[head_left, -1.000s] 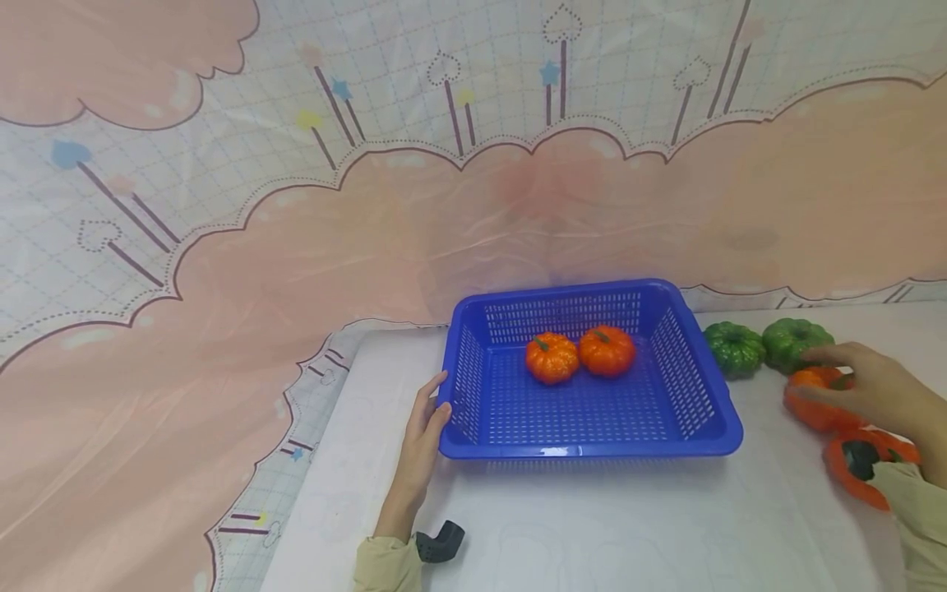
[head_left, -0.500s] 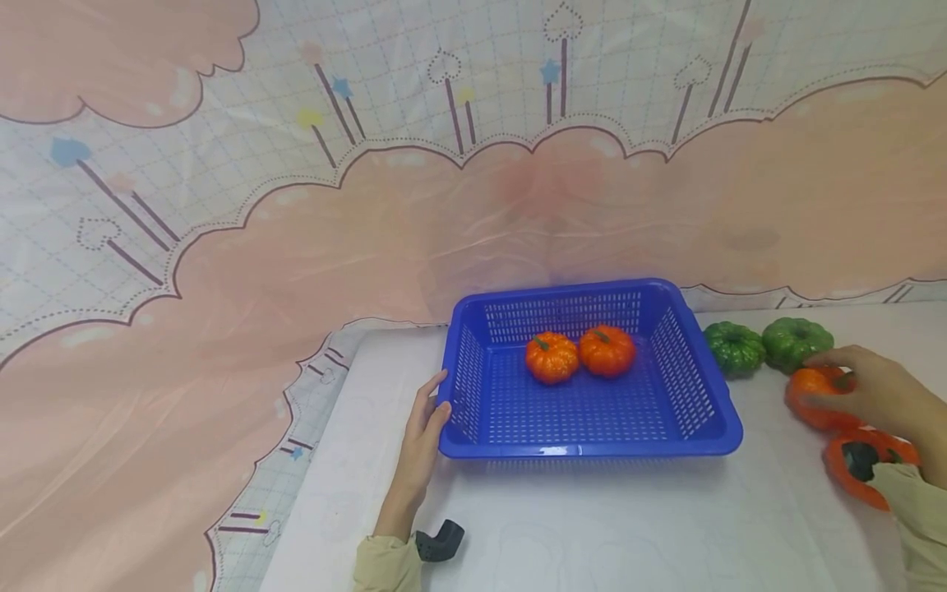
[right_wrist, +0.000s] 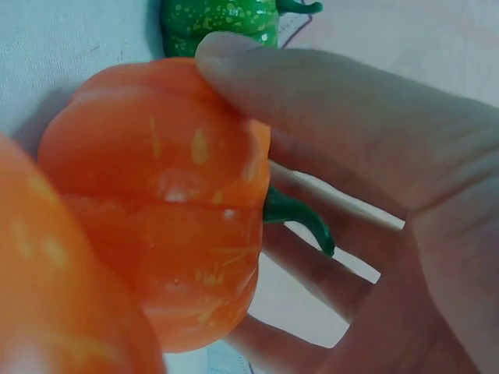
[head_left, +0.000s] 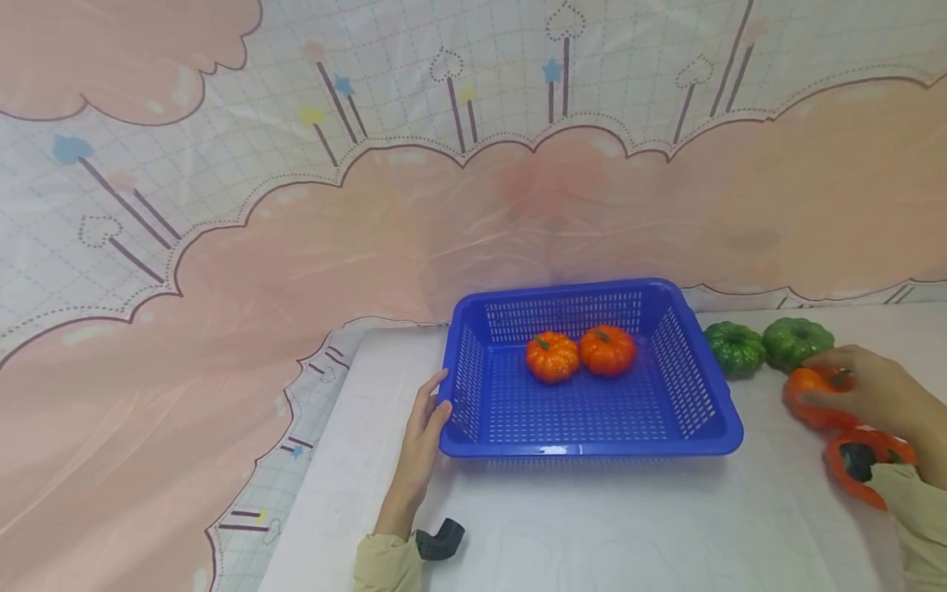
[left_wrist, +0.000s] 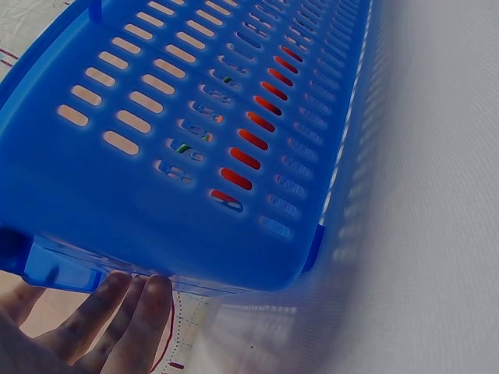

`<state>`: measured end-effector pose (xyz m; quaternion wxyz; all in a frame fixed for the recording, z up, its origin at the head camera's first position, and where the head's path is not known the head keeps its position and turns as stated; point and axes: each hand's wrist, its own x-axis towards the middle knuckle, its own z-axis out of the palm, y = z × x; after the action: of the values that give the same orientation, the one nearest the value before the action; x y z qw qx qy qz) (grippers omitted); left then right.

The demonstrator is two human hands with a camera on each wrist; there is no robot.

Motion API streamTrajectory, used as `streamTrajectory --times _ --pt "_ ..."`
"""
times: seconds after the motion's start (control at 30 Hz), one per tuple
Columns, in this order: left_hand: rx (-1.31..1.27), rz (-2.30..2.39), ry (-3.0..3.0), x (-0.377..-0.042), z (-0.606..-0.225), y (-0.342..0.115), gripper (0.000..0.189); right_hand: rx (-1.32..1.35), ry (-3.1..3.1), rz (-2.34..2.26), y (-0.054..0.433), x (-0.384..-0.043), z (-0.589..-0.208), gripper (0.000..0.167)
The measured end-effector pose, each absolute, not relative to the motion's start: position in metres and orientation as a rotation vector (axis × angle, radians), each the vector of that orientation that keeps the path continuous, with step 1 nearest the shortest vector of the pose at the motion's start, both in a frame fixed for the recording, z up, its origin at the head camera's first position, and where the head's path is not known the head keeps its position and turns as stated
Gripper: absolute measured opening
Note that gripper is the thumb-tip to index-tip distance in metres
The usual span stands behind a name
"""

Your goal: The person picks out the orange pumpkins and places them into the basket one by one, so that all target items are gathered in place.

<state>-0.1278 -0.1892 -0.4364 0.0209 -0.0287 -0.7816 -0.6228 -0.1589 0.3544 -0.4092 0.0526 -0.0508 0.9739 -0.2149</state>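
Note:
My right hand (head_left: 873, 390) curls round an orange pumpkin (right_wrist: 164, 202) on the table's right side, fingers and thumb on opposite sides of it, its green stem toward the palm. A second orange pumpkin (head_left: 843, 473) lies nearer, partly covered by the dark wrist camera and sleeve. Behind are two green pumpkins (head_left: 734, 349), one close to the right hand. My left hand (head_left: 423, 436) touches the left end of a blue perforated basket (head_left: 555, 450); in the left wrist view its fairly straight fingers (left_wrist: 144, 319) meet the outer wall. Inside the basket sit two small orange pumpkins (head_left: 552, 358).
A white cloth (head_left: 592, 526) covers the table. A cloud-patterned curtain (head_left: 473, 230) hangs close behind the basket and runs down the left side. The black wrist camera (head_left: 440, 540) sits beside the left sleeve.
Almost nothing differs. The right hand stays round its orange pumpkin with only a slight shift, and the left hand keeps its place at the basket.

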Motion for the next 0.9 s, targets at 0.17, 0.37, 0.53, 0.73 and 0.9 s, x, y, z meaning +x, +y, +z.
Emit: streamTrajectory --times 0.17,0.37,0.53,0.73,0.9 --pt "-0.076 -1.929 -2.431 -0.128 -0.435 -0.189 0.048 -0.174 2.975 -0.644 0.354 -0.159 -0.404 0.061" --pt "-0.065 -1.920 -2.440 -0.128 -0.437 -0.190 0.048 -0.170 2.980 -0.646 0.348 -0.160 -0.397 0.060" --pt "-0.066 -1.925 -2.436 -0.128 -0.437 -0.190 0.048 -0.206 3.003 -0.651 0.345 -0.161 -0.395 0.058" --pt "-0.077 -1.930 -2.432 -0.128 -0.437 -0.189 0.048 -0.231 3.019 -0.680 0.339 -0.163 -0.391 0.058" --pt "-0.082 -1.926 -2.430 -0.128 -0.437 -0.189 0.048 -0.270 3.033 -0.684 0.334 -0.164 -0.386 0.058"
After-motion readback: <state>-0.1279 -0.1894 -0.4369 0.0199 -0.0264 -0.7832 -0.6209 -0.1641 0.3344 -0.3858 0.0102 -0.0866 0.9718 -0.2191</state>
